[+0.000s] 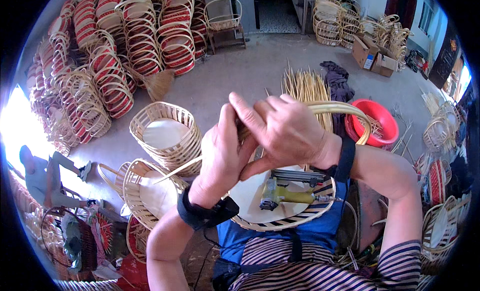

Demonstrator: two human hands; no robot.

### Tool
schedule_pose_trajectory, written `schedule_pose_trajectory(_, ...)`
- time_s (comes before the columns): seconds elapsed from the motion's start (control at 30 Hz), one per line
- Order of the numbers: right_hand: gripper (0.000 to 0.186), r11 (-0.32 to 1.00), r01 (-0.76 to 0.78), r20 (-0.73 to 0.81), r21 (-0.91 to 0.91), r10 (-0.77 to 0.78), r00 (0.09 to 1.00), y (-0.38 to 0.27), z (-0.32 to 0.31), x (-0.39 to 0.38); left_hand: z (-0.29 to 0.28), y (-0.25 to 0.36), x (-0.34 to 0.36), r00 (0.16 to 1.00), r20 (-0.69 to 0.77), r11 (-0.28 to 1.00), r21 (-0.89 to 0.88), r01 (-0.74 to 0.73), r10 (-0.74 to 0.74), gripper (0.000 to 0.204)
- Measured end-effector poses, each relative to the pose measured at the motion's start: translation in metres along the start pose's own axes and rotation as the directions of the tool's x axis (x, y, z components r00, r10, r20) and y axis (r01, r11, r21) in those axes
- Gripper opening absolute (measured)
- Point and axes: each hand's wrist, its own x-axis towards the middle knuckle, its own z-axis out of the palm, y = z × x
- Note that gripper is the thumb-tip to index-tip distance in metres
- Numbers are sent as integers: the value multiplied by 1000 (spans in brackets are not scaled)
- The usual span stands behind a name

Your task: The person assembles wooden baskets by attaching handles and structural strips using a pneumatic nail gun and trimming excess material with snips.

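Both hands are raised close together over my lap, thumbs near each other. My left hand [222,148] is closed round a pale cane rod [345,107], and a thin end of it sticks out to the left. The right hand [292,133] grips the same rod with its index finger stretched out. To the right of that hand the rod bends in a rounded loop; the part between the hands is mostly hidden. Below, a shallow woven basket [245,198] rests on my lap. A green nail gun [285,193] lies in it, with a hose fitting at its right end.
Stacked pale baskets [165,136] and a tilted basket [155,193] stand left. Ahead lie a bundle of cane sticks [305,86], a dark cloth [337,81] and a red basin [382,123]. Tall red-trimmed basket stacks [135,36] fill the far left. A person [45,178] sits at left.
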Motion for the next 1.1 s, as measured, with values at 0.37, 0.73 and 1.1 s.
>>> schedule_pose_trajectory(0.37,51,996,12,-147,-87,-25,989,30,-1,-18,-7,-53,-48,875,459,936,-216,279,-155,28)
schedule_pose_trajectory(0.73,39,998,-68,-111,-4,67,992,32,-7,-26,42,-30,-57,988,-79,957,-269,107,-133,18)
schedule_pose_trajectory(1.1,53,992,-118,-202,-36,108,973,-6,3,-32,35,-38,-55,985,-136,982,-174,78,-102,30)
